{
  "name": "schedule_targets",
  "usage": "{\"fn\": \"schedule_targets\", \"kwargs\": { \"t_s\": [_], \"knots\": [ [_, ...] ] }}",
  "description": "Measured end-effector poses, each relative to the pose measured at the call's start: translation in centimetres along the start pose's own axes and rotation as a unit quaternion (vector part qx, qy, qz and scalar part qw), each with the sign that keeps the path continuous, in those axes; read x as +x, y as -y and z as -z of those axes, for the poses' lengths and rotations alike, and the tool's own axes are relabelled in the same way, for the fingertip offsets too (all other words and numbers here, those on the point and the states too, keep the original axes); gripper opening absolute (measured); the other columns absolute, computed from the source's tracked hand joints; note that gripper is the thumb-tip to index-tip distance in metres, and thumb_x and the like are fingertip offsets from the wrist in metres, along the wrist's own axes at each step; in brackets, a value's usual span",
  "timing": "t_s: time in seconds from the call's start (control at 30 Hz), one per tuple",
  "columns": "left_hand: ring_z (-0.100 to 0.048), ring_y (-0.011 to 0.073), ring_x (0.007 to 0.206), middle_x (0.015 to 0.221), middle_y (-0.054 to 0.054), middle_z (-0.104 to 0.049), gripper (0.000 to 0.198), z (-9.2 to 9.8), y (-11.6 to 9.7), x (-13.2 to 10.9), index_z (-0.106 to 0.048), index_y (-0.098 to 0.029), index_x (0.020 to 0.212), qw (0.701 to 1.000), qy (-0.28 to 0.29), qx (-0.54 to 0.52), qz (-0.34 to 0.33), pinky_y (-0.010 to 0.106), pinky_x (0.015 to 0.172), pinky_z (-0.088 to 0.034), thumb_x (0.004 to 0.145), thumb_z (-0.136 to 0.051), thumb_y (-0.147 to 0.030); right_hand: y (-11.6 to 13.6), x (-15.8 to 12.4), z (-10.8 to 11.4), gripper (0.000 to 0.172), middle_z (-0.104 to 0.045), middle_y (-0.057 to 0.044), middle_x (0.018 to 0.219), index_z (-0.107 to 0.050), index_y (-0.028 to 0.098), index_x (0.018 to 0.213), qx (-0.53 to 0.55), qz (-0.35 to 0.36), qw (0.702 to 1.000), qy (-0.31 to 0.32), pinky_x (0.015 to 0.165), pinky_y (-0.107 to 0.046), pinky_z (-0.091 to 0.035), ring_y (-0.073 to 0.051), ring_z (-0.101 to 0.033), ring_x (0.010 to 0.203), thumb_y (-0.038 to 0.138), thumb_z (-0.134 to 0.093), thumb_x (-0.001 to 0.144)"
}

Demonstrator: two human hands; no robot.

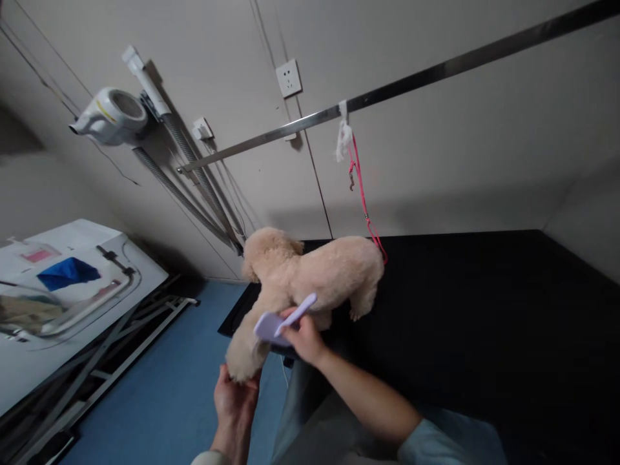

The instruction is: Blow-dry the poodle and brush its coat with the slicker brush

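Note:
A fluffy cream-coloured dog stands on the black table, its head turned away toward the left and the wall. One of its front legs is stretched out toward me past the table's edge. My left hand cups the paw end of that leg from below, with the fingers partly hidden behind the fur. In my right hand is a lavender slicker brush, gripped by its handle. The brush head lies against or very close to the stretched leg; its bristle side is hidden.
A metal bar runs along the wall, and a pink leash hangs from it down to the dog's rear. A wall-mounted dryer with hoses is at left. A white tub stands beyond the blue floor.

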State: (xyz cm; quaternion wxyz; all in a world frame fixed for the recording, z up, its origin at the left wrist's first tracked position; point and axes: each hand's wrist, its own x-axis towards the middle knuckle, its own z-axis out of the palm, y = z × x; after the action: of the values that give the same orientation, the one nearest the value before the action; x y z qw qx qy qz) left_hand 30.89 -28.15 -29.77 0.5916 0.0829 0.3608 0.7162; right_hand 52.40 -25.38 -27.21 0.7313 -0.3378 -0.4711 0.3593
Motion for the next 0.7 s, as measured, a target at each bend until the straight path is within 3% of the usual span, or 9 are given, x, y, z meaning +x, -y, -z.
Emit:
{"fn": "schedule_targets", "kwargs": {
  "t_s": [0.1,0.17,0.27,0.4,0.47,0.53,0.6,0.67,0.7],
  "knots": [
    [-0.084,0.0217,0.091,0.094,0.005,-0.086,0.040,0.1,0.4,0.0,-0.081,-0.027,0.112,1.000,0.011,0.006,0.002,0.033,0.089,-0.068,0.108,-0.042,-0.029,0.5,0.2,0.0,0.032,-0.077,-0.010,0.106,-0.069,0.025,0.089,-0.014,0.031,0.992,-0.125,0.101,-0.049,-0.060,-0.030,-0.073,0.107,0.053,-0.084,0.080],
    [-0.083,0.0202,0.090,0.093,0.004,-0.086,0.039,-0.1,0.9,-0.3,-0.081,-0.027,0.109,1.000,0.005,0.007,-0.011,0.031,0.090,-0.067,0.108,-0.042,-0.030,0.6,-0.1,-0.3,0.033,-0.078,-0.010,0.104,-0.070,0.025,0.087,-0.001,0.034,0.997,-0.074,0.097,-0.047,-0.062,-0.029,-0.074,0.103,0.052,-0.087,0.077],
    [-0.081,0.0194,0.092,0.098,0.003,-0.086,0.034,-0.9,1.9,-1.6,-0.081,-0.024,0.106,0.999,-0.023,-0.002,-0.042,0.031,0.093,-0.065,0.107,-0.047,-0.028,0.8,-0.9,-0.7,0.036,-0.076,-0.005,0.085,-0.071,0.025,0.088,0.037,-0.028,0.998,0.052,0.071,-0.040,-0.064,-0.025,-0.073,0.076,0.054,-0.089,0.075],
    [-0.078,0.0225,0.112,0.108,0.007,-0.085,0.034,-1.9,3.0,-4.4,-0.082,-0.022,0.111,0.998,-0.023,0.014,-0.051,0.034,0.106,-0.058,0.108,-0.050,-0.033,1.2,-2.3,-0.5,0.035,-0.076,-0.009,0.107,-0.066,0.024,0.091,0.034,-0.020,0.998,-0.038,0.094,-0.044,-0.062,-0.028,-0.073,0.102,0.054,-0.084,0.083],
    [-0.078,0.0209,0.103,0.098,0.006,-0.084,0.035,-2.2,3.3,-5.5,-0.082,-0.021,0.102,0.998,-0.038,0.029,-0.043,0.032,0.105,-0.057,0.108,-0.050,-0.033,1.5,-3.2,-0.4,0.037,-0.076,-0.008,0.109,-0.068,0.024,0.091,0.048,-0.032,0.997,0.045,0.096,-0.043,-0.062,-0.027,-0.073,0.105,0.053,-0.089,0.079],
    [-0.078,0.0198,0.095,0.089,0.004,-0.083,0.036,-2.6,3.7,-6.1,-0.081,-0.021,0.094,0.997,-0.046,0.037,-0.044,0.031,0.102,-0.058,0.109,-0.051,-0.033,1.8,-3.8,-0.3,0.039,-0.076,-0.006,0.100,-0.070,0.024,0.092,0.064,-0.081,0.986,0.131,0.086,-0.041,-0.063,-0.025,-0.074,0.092,0.054,-0.090,0.077],
    [-0.078,0.0214,0.102,0.096,0.006,-0.084,0.038,-3.1,4.0,-6.3,-0.082,-0.020,0.100,0.998,-0.015,0.033,-0.059,0.034,0.104,-0.058,0.110,-0.049,-0.036,2.1,-4.0,-0.2,0.038,-0.076,-0.006,0.098,-0.070,0.024,0.092,0.050,-0.081,0.992,0.081,0.086,-0.043,-0.063,-0.025,-0.073,0.091,0.055,-0.087,0.079],
    [-0.078,0.0223,0.108,0.103,0.009,-0.084,0.041,-3.4,4.3,-6.3,-0.083,-0.019,0.106,0.997,0.014,0.018,-0.070,0.036,0.104,-0.059,0.111,-0.047,-0.038,2.5,-3.9,0.0,0.034,-0.074,-0.008,0.104,-0.068,0.025,0.090,0.018,-0.021,1.000,-0.012,0.097,-0.046,-0.060,-0.027,-0.072,0.102,0.054,-0.085,0.082],
    [-0.079,0.0212,0.104,0.101,0.008,-0.084,0.041,-3.5,4.4,-6.3,-0.083,-0.018,0.104,0.997,0.016,0.013,-0.073,0.034,0.102,-0.060,0.111,-0.047,-0.037,2.7,-4.0,0.0,0.033,-0.074,-0.008,0.107,-0.068,0.025,0.089,0.011,0.005,1.000,-0.015,0.100,-0.046,-0.059,-0.028,-0.072,0.106,0.053,-0.085,0.083]
  ]
}}
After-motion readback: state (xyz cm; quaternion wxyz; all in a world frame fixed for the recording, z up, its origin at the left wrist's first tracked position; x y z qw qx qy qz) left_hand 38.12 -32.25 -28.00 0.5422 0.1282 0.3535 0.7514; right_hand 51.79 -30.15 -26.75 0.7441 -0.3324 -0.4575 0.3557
